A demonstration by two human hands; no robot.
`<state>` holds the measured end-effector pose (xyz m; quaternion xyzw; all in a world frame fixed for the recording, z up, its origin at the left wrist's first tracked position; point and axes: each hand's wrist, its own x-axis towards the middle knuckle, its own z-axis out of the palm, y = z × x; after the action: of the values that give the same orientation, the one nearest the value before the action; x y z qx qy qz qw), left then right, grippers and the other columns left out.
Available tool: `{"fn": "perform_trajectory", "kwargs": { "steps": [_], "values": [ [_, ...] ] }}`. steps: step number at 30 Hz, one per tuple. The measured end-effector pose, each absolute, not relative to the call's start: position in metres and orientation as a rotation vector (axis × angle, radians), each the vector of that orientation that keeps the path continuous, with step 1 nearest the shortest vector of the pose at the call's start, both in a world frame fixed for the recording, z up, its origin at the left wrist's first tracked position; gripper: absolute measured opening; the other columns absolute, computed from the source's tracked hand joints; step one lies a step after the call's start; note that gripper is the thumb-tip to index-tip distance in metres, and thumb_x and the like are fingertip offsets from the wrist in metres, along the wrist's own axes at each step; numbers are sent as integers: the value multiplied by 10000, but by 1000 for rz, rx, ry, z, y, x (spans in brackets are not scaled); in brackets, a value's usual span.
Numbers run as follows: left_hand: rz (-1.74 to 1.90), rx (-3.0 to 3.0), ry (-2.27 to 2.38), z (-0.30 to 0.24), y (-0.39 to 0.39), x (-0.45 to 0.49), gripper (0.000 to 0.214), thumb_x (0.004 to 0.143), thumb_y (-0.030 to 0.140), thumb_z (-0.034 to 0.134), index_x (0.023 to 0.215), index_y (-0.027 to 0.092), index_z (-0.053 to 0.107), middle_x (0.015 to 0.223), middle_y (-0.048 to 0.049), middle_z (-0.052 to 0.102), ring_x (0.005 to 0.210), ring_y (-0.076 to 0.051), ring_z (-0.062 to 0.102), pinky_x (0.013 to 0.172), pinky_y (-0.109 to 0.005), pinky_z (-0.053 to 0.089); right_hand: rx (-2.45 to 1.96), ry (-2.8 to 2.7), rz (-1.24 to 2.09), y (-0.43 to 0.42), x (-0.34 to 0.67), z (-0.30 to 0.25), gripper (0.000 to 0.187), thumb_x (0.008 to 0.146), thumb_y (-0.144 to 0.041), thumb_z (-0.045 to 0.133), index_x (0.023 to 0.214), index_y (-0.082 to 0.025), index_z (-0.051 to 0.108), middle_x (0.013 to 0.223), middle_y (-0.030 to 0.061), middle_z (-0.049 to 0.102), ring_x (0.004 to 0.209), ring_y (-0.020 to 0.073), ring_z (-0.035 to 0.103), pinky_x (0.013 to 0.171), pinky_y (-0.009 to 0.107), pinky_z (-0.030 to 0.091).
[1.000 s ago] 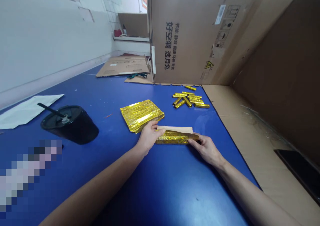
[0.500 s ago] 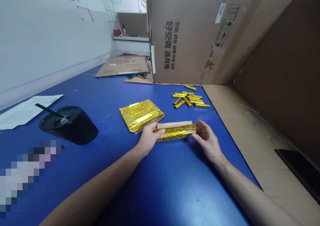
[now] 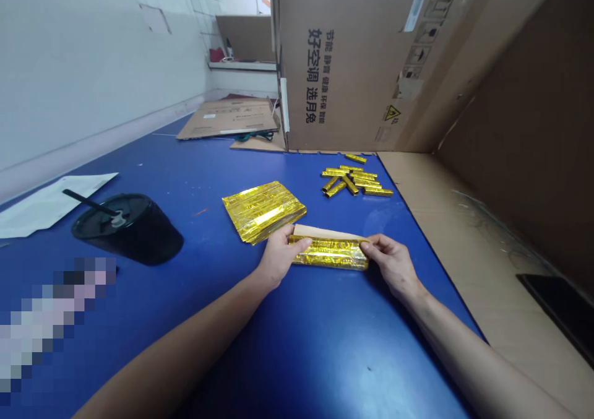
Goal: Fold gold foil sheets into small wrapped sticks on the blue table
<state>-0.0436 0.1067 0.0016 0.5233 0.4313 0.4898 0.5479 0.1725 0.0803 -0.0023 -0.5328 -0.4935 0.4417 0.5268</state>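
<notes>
A gold foil sheet (image 3: 329, 252) lies partly rolled over a tan paper strip (image 3: 320, 232) on the blue table (image 3: 297, 345). My left hand (image 3: 278, 255) pinches the roll's left end, thumb on top. My right hand (image 3: 392, 261) grips its right end with fingers curled. Just left of them, touching my left hand's fingers, rests a stack of flat gold foil sheets (image 3: 263, 210). Farther back is a pile of several finished small gold rolls (image 3: 355, 181).
A black lidded cup with a straw (image 3: 127, 227) stands at the left, with white paper (image 3: 46, 205) behind it. Large cardboard boxes (image 3: 362, 60) wall off the back and right. Flat cardboard (image 3: 229, 119) lies at the far end. A dark flat object (image 3: 561, 307) sits at right.
The foil roll was lifted and turned between my hands, then set back down. My right hand closed on its right end again. The camera shifted slightly.
</notes>
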Motion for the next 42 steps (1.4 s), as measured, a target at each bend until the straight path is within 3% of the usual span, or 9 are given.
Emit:
{"fn": "perform_trajectory", "kwargs": {
  "steps": [9, 15, 22, 30, 42],
  "values": [
    [1184, 1192, 1044, -3, 108, -43, 217, 646, 286, 656, 791, 131, 606, 715, 7, 624, 679, -135, 572, 645, -243, 454, -1275, -1207, 1082, 78, 172, -2, 280, 622, -435, 670, 703, -175, 606, 600, -6, 615, 524, 126, 522, 514, 253, 406],
    [1195, 1208, 1063, -7, 107, -42, 220, 660, 306, 651, 772, 128, 586, 678, 7, 603, 662, -142, 575, 627, -250, 469, -1287, -1245, 1092, 77, 172, -4, 286, 629, -442, 665, 657, -166, 594, 555, -7, 587, 485, 118, 491, 472, 246, 382],
    [1159, 1295, 1246, -6, 105, -43, 223, 685, 347, 616, 680, 153, 506, 488, 68, 462, 360, -63, 412, 315, -166, 332, -1282, -1284, 1052, 74, 168, -5, 290, 687, -453, 608, 701, -164, 587, 586, -9, 568, 513, 113, 478, 480, 234, 379],
    [1136, 1389, 1353, -3, 101, -40, 231, 701, 368, 577, 660, 163, 478, 486, 76, 430, 357, -61, 397, 292, -158, 310, -1320, -1328, 952, 71, 163, -8, 301, 754, -451, 518, 703, -156, 548, 594, -16, 519, 528, 105, 446, 491, 227, 374],
    [1125, 1587, 1457, -3, 101, -39, 269, 751, 395, 512, 624, 160, 483, 470, 67, 407, 420, -74, 375, 411, -192, 282, -1476, -1482, 672, 69, 163, -13, 301, 819, -425, 400, 724, -165, 519, 590, -9, 490, 546, 125, 442, 491, 232, 370]
  ]
}}
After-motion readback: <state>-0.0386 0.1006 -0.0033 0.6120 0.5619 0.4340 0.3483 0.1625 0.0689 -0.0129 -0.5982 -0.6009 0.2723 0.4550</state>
